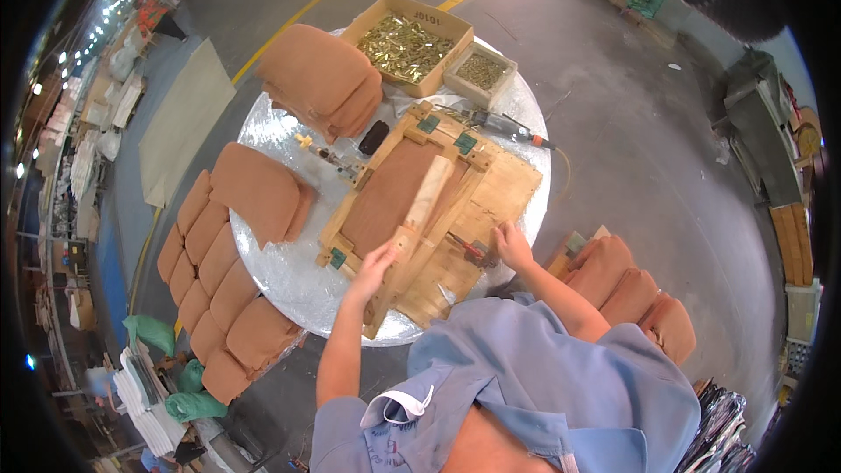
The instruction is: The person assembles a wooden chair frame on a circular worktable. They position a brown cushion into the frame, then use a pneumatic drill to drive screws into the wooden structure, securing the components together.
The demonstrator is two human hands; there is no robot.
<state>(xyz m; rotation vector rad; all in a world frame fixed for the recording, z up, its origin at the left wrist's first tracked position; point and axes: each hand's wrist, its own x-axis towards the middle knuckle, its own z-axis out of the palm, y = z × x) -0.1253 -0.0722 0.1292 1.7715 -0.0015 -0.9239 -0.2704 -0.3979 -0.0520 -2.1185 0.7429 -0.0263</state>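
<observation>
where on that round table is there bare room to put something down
Bare silvery tabletop shows along the near-left rim, between the flat brown cushion and the wooden frame. The far side is crowded: stacked brown cushions, cardboard box of brass parts, power tool.

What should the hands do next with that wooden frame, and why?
Probably the right hand should pick up the red-handled tool beside it, since the left hand already rests on the wooden frame, steadying it on the round table.
</observation>
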